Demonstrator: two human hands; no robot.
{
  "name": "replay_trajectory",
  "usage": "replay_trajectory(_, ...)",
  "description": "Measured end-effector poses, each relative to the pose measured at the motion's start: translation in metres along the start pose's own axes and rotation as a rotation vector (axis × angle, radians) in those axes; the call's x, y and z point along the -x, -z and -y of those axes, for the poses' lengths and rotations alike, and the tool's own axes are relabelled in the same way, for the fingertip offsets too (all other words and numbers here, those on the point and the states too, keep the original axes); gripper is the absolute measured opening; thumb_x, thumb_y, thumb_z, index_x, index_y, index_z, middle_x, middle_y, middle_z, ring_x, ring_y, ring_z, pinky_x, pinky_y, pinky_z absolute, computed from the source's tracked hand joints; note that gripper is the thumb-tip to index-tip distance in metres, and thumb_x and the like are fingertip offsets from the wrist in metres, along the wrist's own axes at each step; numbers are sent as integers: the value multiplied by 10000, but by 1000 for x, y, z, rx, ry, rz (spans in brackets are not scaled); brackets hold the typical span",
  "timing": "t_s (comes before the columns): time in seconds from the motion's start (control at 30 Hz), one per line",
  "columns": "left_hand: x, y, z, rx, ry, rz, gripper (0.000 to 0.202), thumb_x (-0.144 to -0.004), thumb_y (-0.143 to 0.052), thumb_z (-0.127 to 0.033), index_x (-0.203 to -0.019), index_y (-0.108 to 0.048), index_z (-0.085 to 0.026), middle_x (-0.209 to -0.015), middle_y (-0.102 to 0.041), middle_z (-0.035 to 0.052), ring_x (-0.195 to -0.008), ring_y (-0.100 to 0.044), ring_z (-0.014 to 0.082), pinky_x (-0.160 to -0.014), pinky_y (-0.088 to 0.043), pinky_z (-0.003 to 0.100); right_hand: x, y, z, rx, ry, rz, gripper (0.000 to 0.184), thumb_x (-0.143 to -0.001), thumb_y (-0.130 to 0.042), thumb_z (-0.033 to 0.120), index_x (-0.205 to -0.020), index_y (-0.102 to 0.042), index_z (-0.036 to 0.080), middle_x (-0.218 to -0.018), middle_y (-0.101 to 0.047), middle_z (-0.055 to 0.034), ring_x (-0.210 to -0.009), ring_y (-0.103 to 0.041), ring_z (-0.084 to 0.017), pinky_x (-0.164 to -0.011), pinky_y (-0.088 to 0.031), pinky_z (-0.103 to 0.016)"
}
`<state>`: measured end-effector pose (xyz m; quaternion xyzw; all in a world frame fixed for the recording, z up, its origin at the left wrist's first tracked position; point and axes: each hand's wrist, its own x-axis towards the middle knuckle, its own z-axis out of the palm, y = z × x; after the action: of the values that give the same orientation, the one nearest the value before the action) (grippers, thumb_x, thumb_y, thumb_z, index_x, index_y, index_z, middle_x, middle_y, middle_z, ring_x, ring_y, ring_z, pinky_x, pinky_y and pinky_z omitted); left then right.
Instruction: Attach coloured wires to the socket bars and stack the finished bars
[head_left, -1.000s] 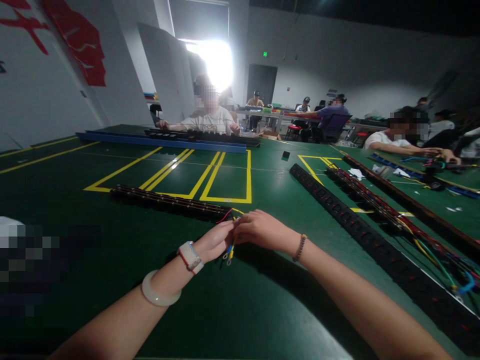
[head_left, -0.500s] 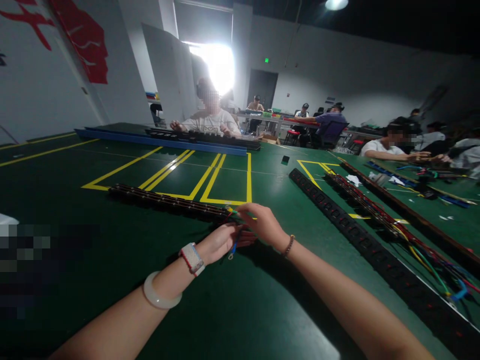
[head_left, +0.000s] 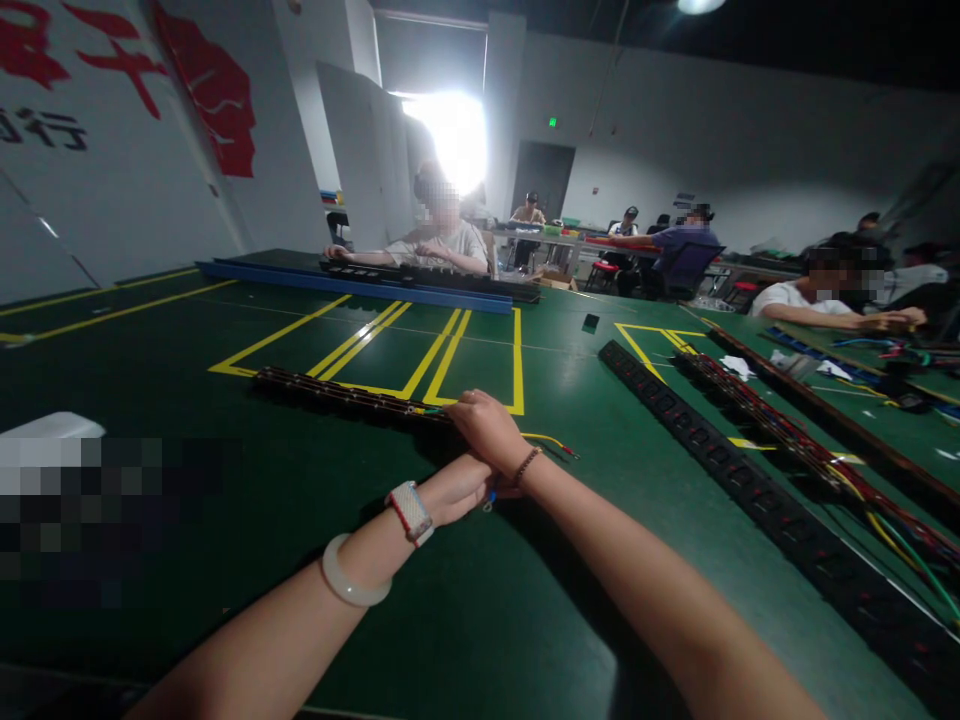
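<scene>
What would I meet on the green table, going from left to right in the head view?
White object → black socket strip → right hand → yellow wire → long black strip.

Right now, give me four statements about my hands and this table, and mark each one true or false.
1. The right hand rests at one end of the black strip. True.
2. The left hand has a bare wrist. False: it wears a watch and a white bangle.
3. A yellow wire lies on the table beside the right hand. True.
4. The table is red. False: it is green.
</scene>
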<state>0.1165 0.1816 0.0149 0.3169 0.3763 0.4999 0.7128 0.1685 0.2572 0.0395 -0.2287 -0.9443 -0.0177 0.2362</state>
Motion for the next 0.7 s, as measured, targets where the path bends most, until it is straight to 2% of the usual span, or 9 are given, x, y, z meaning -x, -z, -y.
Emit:
replay_trajectory(0.13,0,1,1,-6,-9,12,276,-792,-485,-23,-1001,-610,-152,-885,-687,71,-866,-636,177,-755,-511,294,4,0,0,-6,33,-3,215,-913,-489,182,-1045,-658,193,-873,-590,-61,-810,-494,-162,-705,-383,-260)
replay_trajectory(0.23,4,-1,-2,-20,14,56,271,-797,-511,-32,-1018,-603,-158,-908,-686,81,-853,-653,186,-758,-522,318,17,5,-3,-46,-1,-115,303,-920,-490,267,-1207,-581,233,-1079,-573,-90,-934,-501,-186,-796,-394,-308)
replay_trajectory(0.3,7,-2,-5,-14,26,72,247,-809,-533,-51,-1032,-588,-145,-907,-683,90,-815,-671,189,-769,-526,340,32,11,-10,-84,-47,-183,340,-922,-483,294,-1251,-546,236,-1130,-556,-96,-982,-501,-194,-831,-396,-325)
replay_trajectory(0.37,8,0,-6,-6,43,83,207,-828,-547,-79,-1030,-564,-123,-883,-681,105,-789,-683,190,-792,-524,353,52,16,-22,-90,-83,-196,315,-925,-470,279,-1218,-571,224,-1088,-575,-96,-968,-514,-191,-830,-400,-325)
replay_trajectory(0.53,9,3,-4,-25,72,44,130,-865,-557,-166,-964,-500,-103,-808,-679,134,-781,-695,204,-820,-518,366,100,23,-57,33,-201,-109,273,-911,-501,296,-1133,-630,203,-998,-624,-94,-912,-541,-190,-796,-387,-307)
replay_trajectory(0.63,11,-1,-5,-70,61,3,112,-874,-550,-199,-913,-491,-112,-818,-673,138,-790,-692,203,-797,-521,351,112,25,-69,64,-302,-14,244,-905,-518,335,-1051,-673,217,-892,-648,-69,-836,-553,-175,-754,-374,-286)
replay_trajectory(0.7,13,-3,-7,-135,59,-40,103,-881,-532,-209,-872,-491,-115,-820,-666,130,-759,-685,181,-722,-522,300,113,24,-70,45,-322,36,224,-907,-517,335,-990,-694,225,-844,-652,-52,-802,-558,-163,-737,-369,-272)
